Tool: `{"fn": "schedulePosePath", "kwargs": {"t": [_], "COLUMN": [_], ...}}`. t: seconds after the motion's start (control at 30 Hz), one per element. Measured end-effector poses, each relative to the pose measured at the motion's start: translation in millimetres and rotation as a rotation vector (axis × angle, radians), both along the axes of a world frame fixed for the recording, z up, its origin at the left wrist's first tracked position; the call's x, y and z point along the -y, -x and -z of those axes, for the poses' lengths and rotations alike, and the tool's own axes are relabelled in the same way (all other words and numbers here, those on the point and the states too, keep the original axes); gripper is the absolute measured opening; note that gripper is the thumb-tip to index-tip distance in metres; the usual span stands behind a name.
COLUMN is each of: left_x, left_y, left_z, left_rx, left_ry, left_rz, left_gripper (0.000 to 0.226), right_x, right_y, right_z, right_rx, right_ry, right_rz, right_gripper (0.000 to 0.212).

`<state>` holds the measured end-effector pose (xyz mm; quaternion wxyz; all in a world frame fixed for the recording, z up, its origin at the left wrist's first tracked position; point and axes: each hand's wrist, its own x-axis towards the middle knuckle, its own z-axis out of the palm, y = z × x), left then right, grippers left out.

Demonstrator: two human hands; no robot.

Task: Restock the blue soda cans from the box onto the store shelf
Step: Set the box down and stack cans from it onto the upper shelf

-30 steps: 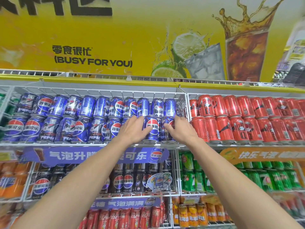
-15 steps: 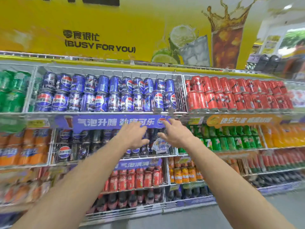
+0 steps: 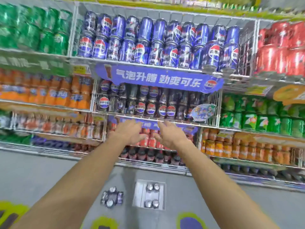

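Two empty hands reach forward side by side, the left hand [image 3: 127, 132] and the right hand [image 3: 170, 135], both with fingers loosely spread and holding nothing, palms turned a little toward each other. Half a second ago they were level with the purple banner [image 3: 158, 79] under the blue cans; now they sit lower against the shelving, in front of the row of red cans [image 3: 149, 141] beneath the dark cola cans [image 3: 148, 103]. A second ago both hands were pressed on the front cans of the blue row; now they are well apart from it. The view has tipped downward too: the yellow wall sign from before is out of sight, and the grey floor [image 3: 41, 176] fills the bottom. Both forearms run bare and nearly straight from the lower corners, converging toward the middle, wrists level.

The blue soda cans [image 3: 158, 42] stand stacked two high in the wire-sided top shelf [image 3: 165, 64], filling it from the left divider to the right one. Green cans [image 3: 36, 30] sit in the bay to their left and more red ones to their right, both blurred.

On the floor between the arms lies the box [image 3: 149, 195], a shallow open tray with four can tops showing, two near its far edge and two near its near edge. Just beside it to the left is a small cluster of cans [image 3: 111, 196] in dark wrap, apart from the tray.
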<state>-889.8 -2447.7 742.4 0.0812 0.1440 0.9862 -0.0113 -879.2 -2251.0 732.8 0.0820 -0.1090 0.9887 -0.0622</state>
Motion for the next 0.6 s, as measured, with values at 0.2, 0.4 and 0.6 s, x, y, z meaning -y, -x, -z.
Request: {"fn": "schedulePosePath", "kwargs": {"t": [0.2,0.4,0.6], "left_x": [-3.5,8.0,12.3], "left_y": [-21.4,-66.3,-74.1], "left_z": [168.1,391.1,626.1], "left_rx": [0.246,0.442,0.451], "left_ry": [-0.049,0.035,0.05], "left_rz": [-0.05,-0.076,-0.004], "left_gripper": [0.061,0.063,0.064], "right_x": [-12.9,-22.2,-17.4], "right_y": [-19.2,-75.4,-98.3], "right_z": [176.6,400.7,620.9], "right_rx": [0.266,0.522,0.574], "right_ry": [0.022,-0.023,-0.007], "right_rz": [0.058,0.151,0.196], "right_gripper": [0.062,0.063,0.058]}}
